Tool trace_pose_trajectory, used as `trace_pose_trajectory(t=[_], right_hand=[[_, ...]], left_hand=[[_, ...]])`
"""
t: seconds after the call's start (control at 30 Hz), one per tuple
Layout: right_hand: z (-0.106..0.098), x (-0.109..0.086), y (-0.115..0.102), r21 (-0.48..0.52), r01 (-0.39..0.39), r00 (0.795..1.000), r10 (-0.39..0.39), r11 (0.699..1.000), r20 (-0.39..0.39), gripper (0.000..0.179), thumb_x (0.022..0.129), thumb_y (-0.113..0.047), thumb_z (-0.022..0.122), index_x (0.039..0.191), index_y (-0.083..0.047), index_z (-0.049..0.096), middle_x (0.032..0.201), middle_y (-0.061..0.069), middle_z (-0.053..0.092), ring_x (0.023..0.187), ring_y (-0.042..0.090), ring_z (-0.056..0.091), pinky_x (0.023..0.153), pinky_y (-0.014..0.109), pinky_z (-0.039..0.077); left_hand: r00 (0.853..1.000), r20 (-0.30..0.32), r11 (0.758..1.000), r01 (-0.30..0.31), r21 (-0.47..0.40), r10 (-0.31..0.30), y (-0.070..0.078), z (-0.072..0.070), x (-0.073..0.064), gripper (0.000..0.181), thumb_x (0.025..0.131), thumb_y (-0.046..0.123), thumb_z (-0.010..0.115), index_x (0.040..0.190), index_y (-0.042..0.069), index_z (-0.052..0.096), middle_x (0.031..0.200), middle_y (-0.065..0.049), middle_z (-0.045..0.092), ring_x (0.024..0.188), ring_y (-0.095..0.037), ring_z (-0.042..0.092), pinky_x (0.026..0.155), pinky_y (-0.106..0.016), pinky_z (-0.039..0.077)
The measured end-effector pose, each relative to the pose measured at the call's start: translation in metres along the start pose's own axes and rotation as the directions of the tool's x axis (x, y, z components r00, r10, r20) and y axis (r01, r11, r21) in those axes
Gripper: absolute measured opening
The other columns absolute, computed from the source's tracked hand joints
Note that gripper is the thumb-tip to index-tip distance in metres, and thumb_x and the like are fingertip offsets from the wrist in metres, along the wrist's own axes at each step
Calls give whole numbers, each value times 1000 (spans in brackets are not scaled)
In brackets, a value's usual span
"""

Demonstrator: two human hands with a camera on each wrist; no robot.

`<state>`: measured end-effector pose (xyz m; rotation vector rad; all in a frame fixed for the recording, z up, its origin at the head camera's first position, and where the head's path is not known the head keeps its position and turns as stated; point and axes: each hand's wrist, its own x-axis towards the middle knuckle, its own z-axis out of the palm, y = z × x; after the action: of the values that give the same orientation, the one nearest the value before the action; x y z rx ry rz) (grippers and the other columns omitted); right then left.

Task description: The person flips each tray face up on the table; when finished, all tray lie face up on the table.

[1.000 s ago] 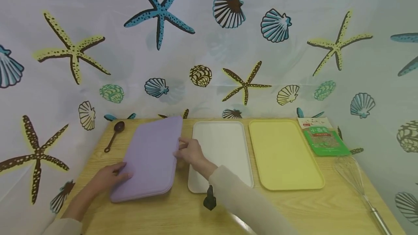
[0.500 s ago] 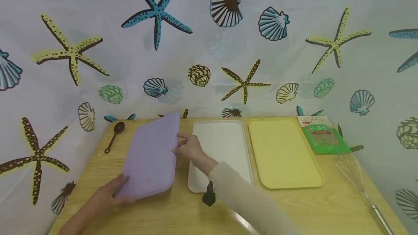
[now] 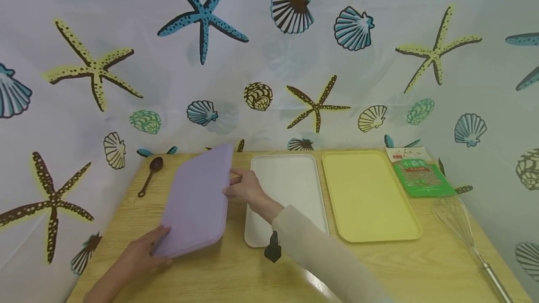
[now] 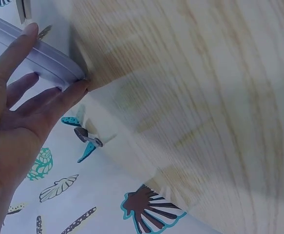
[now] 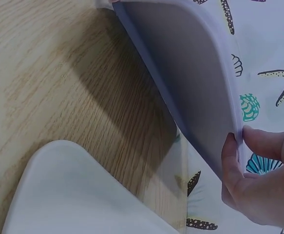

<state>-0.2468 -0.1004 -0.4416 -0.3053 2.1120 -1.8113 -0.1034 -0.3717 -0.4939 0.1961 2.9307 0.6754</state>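
A purple tray (image 3: 195,200) is tilted above the left part of the table, its right side raised. My right hand (image 3: 248,191) pinches the raised right edge; in the right wrist view the thumb and fingers (image 5: 232,165) lie on opposite faces of the rim. At the tray's near left corner, my left hand (image 3: 141,251) grips the edge, and the left wrist view has its fingers (image 4: 59,102) on one side of the purple rim (image 4: 54,61) and the thumb on the other. Directly right of the raised edge lies a white tray (image 3: 290,191), partly covered by my right hand and sleeve.
A yellow tray (image 3: 370,195) lies right of the white one. Beyond it are a green seasoning packet (image 3: 423,176) and a wire whisk (image 3: 467,233). A dark brown spoon (image 3: 156,165) lies at the back left of the wooden table (image 3: 236,275). A patterned curtain (image 3: 261,60) hangs behind.
My left hand has slid toward the tray's near left corner and taken hold there. The purple tray's near left corner has risen, and the tray tilts slightly more. The right hand keeps its hold.
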Motion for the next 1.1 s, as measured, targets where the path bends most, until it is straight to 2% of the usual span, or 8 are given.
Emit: trace_pose_trajectory(t=[0.1,0.2,0.37,0.53,0.63,0.8,0.93,1.1], right_hand=[[-2,0,-3,-12,7,1000,-7,1000,10,65,80,4,72,139,4,46,97,16,66,80,22,68,81,30,57],[-5,1,-5,41,8,1000,-9,999,28,63,81,7,71,139,4,46,99,20,65,83,28,70,81,32,58],[-6,4,-11,148,-12,998,4,989,55,63,81,10,69,139,2,47,99,19,63,86,33,70,78,33,59],[-3,4,-25,220,-35,997,18,975,77,67,80,12,70,141,-2,46,99,19,60,78,27,71,75,32,59],[-2,4,-33,257,-39,996,16,966,92,71,79,13,70,142,-3,44,99,20,59,75,24,69,76,35,59],[2,3,-42,286,-30,996,4,958,91,73,78,13,71,144,-3,43,90,13,60,79,32,69,79,40,58],[7,1,-49,325,-29,997,4,945,78,70,79,13,71,142,-5,45,87,10,60,79,32,70,74,35,60],[12,0,-56,373,-18,998,-4,928,56,70,78,14,71,141,-4,47,84,9,60,75,27,70,77,38,59]], left_hand=[[1000,0,1000,6,-2,-6,-1,0,2,86,70,34,84,134,-11,47,137,-37,40,120,-55,44,96,-61,42],[1000,5,1000,28,-1,-28,-2,1,3,85,71,32,84,134,-11,46,137,-37,41,118,-54,47,95,-59,44],[992,40,991,119,-56,-117,4,1,1,85,72,31,84,136,-10,44,136,-35,44,113,-52,52,92,-58,47],[978,91,970,199,-141,-188,13,1,-5,85,78,32,79,141,-9,39,139,-35,40,115,-50,52,92,-56,48],[978,88,967,199,-160,-186,18,0,-10,81,80,29,78,141,-9,39,138,-37,40,114,-48,53,91,-54,49],[975,100,956,216,-198,-199,31,0,-13,77,83,21,74,144,-7,35,138,-39,37,114,-49,54,87,-52,52],[973,105,944,226,-240,-206,41,3,-16,79,85,20,73,147,-4,30,141,-39,34,114,-50,53,86,-49,54],[985,64,942,171,-288,-159,53,2,-19,78,86,18,72,148,-2,30,143,-35,35,114,-47,55,84,-47,56]])
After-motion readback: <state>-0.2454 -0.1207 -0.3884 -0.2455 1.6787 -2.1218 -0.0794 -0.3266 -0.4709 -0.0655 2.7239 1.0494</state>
